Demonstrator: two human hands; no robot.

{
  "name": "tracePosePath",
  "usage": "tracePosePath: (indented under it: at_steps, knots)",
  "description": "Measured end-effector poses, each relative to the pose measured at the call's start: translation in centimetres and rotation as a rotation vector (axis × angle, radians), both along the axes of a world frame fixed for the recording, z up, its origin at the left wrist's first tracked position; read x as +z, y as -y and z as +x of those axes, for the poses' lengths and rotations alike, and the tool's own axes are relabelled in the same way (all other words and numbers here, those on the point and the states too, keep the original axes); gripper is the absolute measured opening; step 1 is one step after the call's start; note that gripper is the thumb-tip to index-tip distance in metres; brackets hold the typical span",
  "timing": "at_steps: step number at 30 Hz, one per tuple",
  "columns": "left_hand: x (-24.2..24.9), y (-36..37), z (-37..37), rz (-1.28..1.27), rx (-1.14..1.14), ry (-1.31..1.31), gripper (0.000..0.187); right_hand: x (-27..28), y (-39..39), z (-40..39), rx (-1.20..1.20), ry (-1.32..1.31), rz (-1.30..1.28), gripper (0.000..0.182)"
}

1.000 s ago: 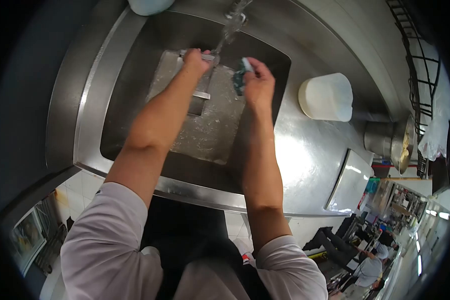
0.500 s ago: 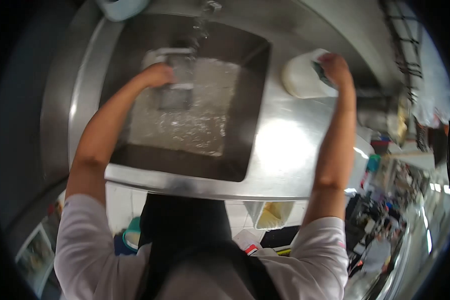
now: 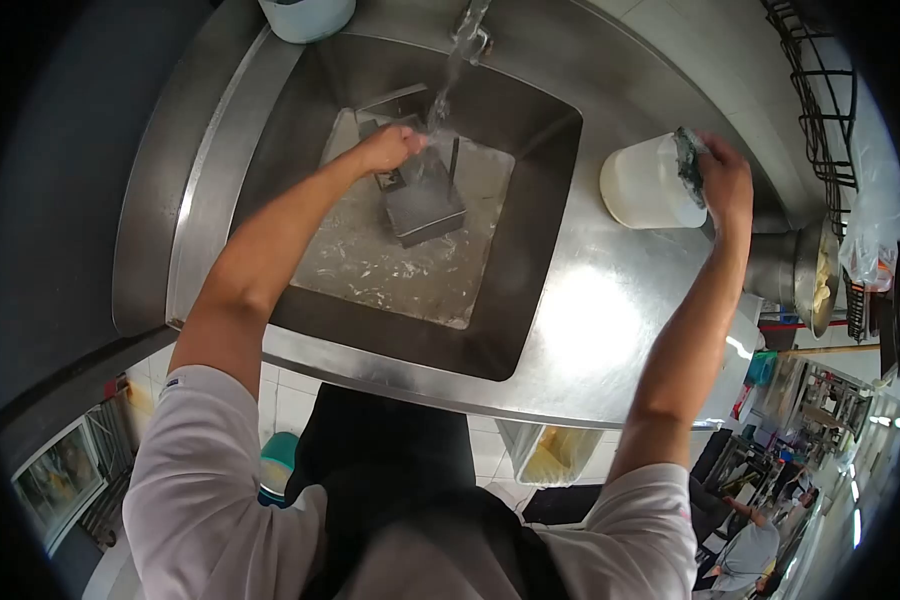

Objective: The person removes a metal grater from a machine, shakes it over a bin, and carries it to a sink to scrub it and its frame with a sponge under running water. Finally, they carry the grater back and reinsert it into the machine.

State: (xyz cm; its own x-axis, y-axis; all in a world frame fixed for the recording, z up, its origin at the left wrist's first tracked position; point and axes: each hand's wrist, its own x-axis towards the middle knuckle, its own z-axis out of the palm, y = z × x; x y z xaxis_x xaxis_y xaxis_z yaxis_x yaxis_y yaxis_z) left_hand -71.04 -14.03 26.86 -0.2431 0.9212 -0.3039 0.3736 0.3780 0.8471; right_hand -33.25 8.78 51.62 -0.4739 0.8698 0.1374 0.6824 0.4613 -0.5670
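Observation:
In the sink (image 3: 540,240), my left hand (image 3: 390,150) is closed on a grey rectangular metal box (image 3: 425,210) with an open frame-like part behind it. The box is tilted, and water from above runs onto it. My right hand (image 3: 727,185) is at the mouth of a white plastic container (image 3: 645,185) on the steel counter at the right. Its fingers are closed around a dark green scouring pad (image 3: 688,165) at the container's rim. The fingertips are partly hidden behind the pad and rim.
A stream of water (image 3: 450,80) falls at the sink's back. Another white container (image 3: 308,18) stands at the back left. A metal bowl (image 3: 815,280) is right of the counter (image 3: 590,320), below a black wire rack (image 3: 820,90). A lined bin (image 3: 550,455) sits under the front edge.
The metal box has turned and tilted in my left hand. My right hand has drawn the scouring pad outward to the container's rim. The whole view has shifted.

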Motion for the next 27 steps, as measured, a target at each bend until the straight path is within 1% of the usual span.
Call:
tracePosePath:
  at_steps: [1,3,4,5,6,7,8,9,11,13,15,16,19,21,22,25,26,27]
  knots:
    - [0.1,-0.9,-0.4,-0.031,0.087,0.108,0.034,0.6,1.2,-0.4,-0.023,-0.087,0.018,0.033]
    - [0.4,-2.2,-0.7,-0.097,0.256,0.328,0.030,0.8,5.3,-3.2,-0.046,-0.124,-0.044,0.035]
    - [0.9,-2.7,-0.4,-0.059,0.328,0.452,0.030,-1.0,5.8,-4.1,0.082,-0.084,0.049,0.034]
    - [1.5,-2.8,0.1,-0.025,0.399,0.578,0.030,-2.3,7.4,-6.1,0.093,-0.074,-0.052,0.033]
    - [1.8,-3.0,0.4,0.009,0.469,0.706,0.030,-6.2,7.7,-7.7,0.255,-0.195,0.053,0.033]
    - [1.6,-3.3,0.4,0.008,0.516,0.784,0.032,-8.3,9.1,-9.8,0.279,-0.202,-0.097,0.033]
    - [1.4,-3.7,0.5,0.006,0.564,0.861,0.033,-10.6,10.6,-12.1,0.284,-0.123,-0.014,0.032]
    - [1.0,-4.0,0.7,-0.001,0.612,0.938,0.035,-12.4,12.1,-14.1,0.295,-0.130,0.020,0.030]
    - [1.4,-4.2,0.6,0.001,0.658,0.987,0.037,-17.0,13.3,-17.3,0.232,-0.227,-0.179,0.030]
    - [2.2,-4.2,0.3,-0.016,0.690,1.021,0.038,-19.9,13.4,-20.1,0.150,-0.213,-0.252,0.029]
    - [2.4,-4.0,-0.2,-0.059,0.709,1.040,0.039,-21.9,12.8,-22.2,0.160,-0.143,-0.290,0.027]
    - [1.9,-4.1,-0.6,-0.042,0.690,1.071,0.039,-22.7,12.3,-23.0,0.166,-0.106,-0.307,0.026]
    - [0.8,-3.7,-0.8,-0.024,0.651,1.157,0.040,-24.7,11.2,-23.3,0.567,-0.160,-0.293,0.025]
    - [0.5,-3.6,-1.4,-0.031,0.658,1.176,0.040,-25.4,10.4,-22.4,0.550,-0.031,-0.306,0.022]
    - [0.4,-3.3,-1.7,-0.021,0.656,1.144,0.040,-25.5,10.1,-22.3,0.539,0.033,-0.307,0.020]
    - [0.1,-3.5,-1.8,-0.001,0.658,1.059,0.040,-26.7,10.4,-23.2,0.573,0.156,-0.197,0.018]
    - [-0.4,-3.8,-1.7,0.005,0.677,1.035,0.041,-27.4,10.9,-24.2,0.646,0.091,0.002,0.017]
    - [-0.6,-4.2,-1.7,0.012,0.695,1.008,0.041,-26.8,11.4,-24.3,0.643,-0.010,-0.032,0.017]
